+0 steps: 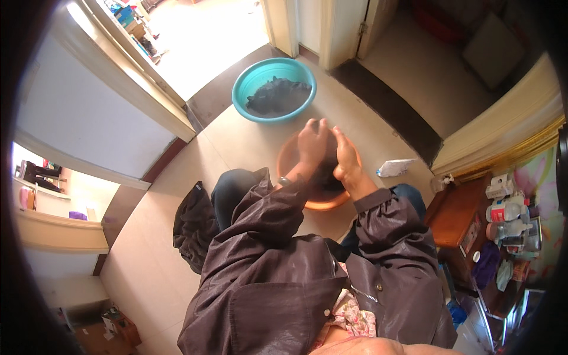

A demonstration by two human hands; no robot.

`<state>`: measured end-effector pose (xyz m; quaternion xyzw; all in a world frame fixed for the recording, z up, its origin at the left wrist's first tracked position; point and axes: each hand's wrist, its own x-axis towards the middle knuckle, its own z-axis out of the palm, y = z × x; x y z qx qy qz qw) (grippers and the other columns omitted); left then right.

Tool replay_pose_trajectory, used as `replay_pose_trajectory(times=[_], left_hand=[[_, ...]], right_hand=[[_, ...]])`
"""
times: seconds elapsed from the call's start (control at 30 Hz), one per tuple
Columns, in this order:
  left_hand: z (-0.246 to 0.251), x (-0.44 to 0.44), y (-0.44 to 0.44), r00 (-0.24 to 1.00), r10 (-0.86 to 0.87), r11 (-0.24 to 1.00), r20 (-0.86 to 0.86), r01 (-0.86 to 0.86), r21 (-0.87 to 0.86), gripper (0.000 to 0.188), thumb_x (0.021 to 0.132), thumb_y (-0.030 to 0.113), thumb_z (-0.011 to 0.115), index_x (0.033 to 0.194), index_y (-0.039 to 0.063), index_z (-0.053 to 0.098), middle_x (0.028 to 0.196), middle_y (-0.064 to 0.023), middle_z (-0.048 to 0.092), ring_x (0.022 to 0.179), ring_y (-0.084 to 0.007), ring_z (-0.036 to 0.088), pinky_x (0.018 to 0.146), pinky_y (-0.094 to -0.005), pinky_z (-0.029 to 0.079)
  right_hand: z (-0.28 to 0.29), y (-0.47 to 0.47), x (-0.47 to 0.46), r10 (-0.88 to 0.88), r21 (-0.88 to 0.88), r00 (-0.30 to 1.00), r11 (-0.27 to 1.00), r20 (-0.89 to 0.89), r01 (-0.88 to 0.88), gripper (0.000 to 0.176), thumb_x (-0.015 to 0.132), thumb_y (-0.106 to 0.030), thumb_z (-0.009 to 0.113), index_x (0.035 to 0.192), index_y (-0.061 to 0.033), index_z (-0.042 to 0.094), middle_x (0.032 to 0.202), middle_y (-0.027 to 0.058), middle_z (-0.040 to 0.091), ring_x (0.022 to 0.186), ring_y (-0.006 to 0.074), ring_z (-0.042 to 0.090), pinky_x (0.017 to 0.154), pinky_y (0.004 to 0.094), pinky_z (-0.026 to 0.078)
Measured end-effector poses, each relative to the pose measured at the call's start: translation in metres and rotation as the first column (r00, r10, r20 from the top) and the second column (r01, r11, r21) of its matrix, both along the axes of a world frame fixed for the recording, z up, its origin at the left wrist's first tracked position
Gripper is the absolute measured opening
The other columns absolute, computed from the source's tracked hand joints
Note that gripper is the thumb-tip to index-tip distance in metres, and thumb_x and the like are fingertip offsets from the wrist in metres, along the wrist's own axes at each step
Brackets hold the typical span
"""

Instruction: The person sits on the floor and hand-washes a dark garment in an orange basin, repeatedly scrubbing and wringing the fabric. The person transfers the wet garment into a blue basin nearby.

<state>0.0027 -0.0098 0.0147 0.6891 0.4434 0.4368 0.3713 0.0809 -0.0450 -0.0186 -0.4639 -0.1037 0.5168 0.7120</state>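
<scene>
An orange basin [323,205] stands on the floor between my knees, with dark cloth [327,177] in it. Over its far part, my left hand [313,142] grips a dark piece of the cloth, its fingers blurred. Close beside it on the right, my right hand [348,155] is held edge-on against dark cloth; whether its fingers grip the cloth is hidden. Just beyond the orange basin stands a turquoise basin [274,119] holding dark wet cloth [279,96] in murky water.
A black garment [195,226] lies on the floor by my left knee. Right of the orange basin is a white plastic packet [396,167]. A wooden cabinet [457,213] with bottles stands at the right. Doorways with dark sills [386,106] lie ahead.
</scene>
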Motion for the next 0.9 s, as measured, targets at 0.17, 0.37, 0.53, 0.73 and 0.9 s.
replay_pose_trajectory(times=[0.17, 0.37, 0.53, 0.73, 0.9], left_hand=[[-0.004, -0.002, -0.006, 0.939, -0.343, 0.900, 0.011, 0.325, 0.290, 0.019, 0.083, 0.017, 0.065, 0.079, 0.002, 0.055, 0.069, -0.0226, 0.058, 0.065, -0.0385, 0.061, 0.058, -0.0402, 0.047], [-0.007, -0.005, -0.006, 1.000, -0.002, 0.997, 0.021, 0.001, 0.072, 0.027, 0.089, 0.026, 0.058, 0.076, 0.002, 0.058, 0.068, -0.0222, 0.060, 0.066, -0.0385, 0.062, 0.057, -0.0430, 0.047], [-0.005, -0.006, -0.010, 0.895, -0.439, 0.834, -0.082, 0.440, 0.332, 0.013, 0.084, 0.015, 0.063, 0.088, 0.002, 0.060, 0.076, -0.0214, 0.060, 0.071, -0.0390, 0.063, 0.061, -0.0420, 0.049], [-0.014, -0.005, 0.005, 0.999, 0.047, 0.998, 0.012, -0.047, -0.048, 0.029, 0.092, 0.028, 0.055, 0.083, 0.001, 0.058, 0.072, -0.0243, 0.060, 0.068, -0.0426, 0.060, 0.060, -0.0456, 0.048], [-0.010, -0.003, -0.007, 0.969, -0.248, 0.921, 0.001, 0.236, 0.310, 0.018, 0.084, 0.018, 0.064, 0.077, 0.003, 0.057, 0.069, -0.0244, 0.057, 0.070, -0.0415, 0.061, 0.058, -0.0415, 0.048]], right_hand=[[-0.018, 0.005, 0.014, 0.064, 0.050, 0.997, 0.997, 0.048, -0.066, 0.050, 0.095, -0.046, 0.047, 0.111, -0.0005, 0.059, 0.103, 0.0119, 0.061, 0.096, 0.0186, 0.059, 0.080, 0.0314, 0.050], [-0.020, 0.007, 0.007, -0.001, -0.048, 0.997, 0.999, 0.083, 0.005, 0.052, 0.096, -0.042, 0.047, 0.117, 0.0043, 0.058, 0.113, 0.0124, 0.060, 0.104, 0.0199, 0.056, 0.089, 0.0297, 0.044], [-0.005, -0.003, 0.008, 0.017, 0.022, 0.897, 0.999, 0.442, -0.030, 0.047, 0.096, -0.040, 0.047, 0.116, 0.0013, 0.058, 0.107, 0.0099, 0.061, 0.101, 0.0197, 0.057, 0.087, 0.0291, 0.046], [-0.007, 0.001, 0.001, 0.073, 0.005, 0.997, 0.997, 0.035, -0.073, 0.042, 0.096, -0.036, 0.050, 0.116, -0.0003, 0.058, 0.109, 0.0080, 0.062, 0.101, 0.0195, 0.058, 0.087, 0.0306, 0.046], [-0.005, -0.003, -0.002, 0.041, 0.108, 0.991, 0.994, -0.128, -0.028, 0.042, 0.095, -0.043, 0.048, 0.105, -0.0038, 0.060, 0.101, 0.0103, 0.062, 0.094, 0.0207, 0.059, 0.085, 0.0320, 0.047]])
